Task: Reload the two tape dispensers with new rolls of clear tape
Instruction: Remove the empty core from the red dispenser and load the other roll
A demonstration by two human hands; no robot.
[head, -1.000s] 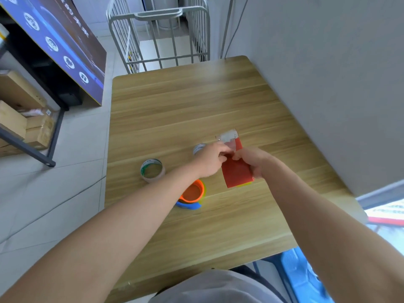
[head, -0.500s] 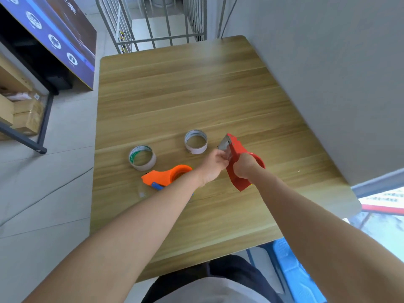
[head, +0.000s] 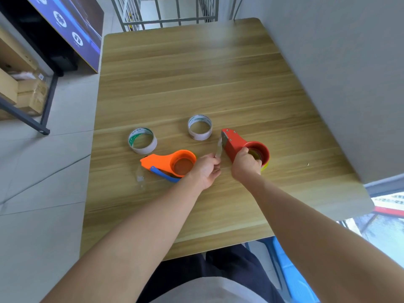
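Gripping the red dispenser (head: 235, 143) at frame centre, the right hand (head: 246, 166) steadies it; the left hand (head: 206, 170) pinches its tape end (head: 218, 150).

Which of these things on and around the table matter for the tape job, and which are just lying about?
For the job: red dispenser, orange dispenser, strip of clear tape, the two rings that look like used-up cores.

Just about: cardboard boxes, metal cage, blue stool.

So on the table (head: 218, 84), one dispenser (head: 170, 164) sits just left of my left hand (head: 206, 171); the other dispenser (head: 238, 143) is on the right. Two cores (head: 142, 141) (head: 200, 127) lie farther back.
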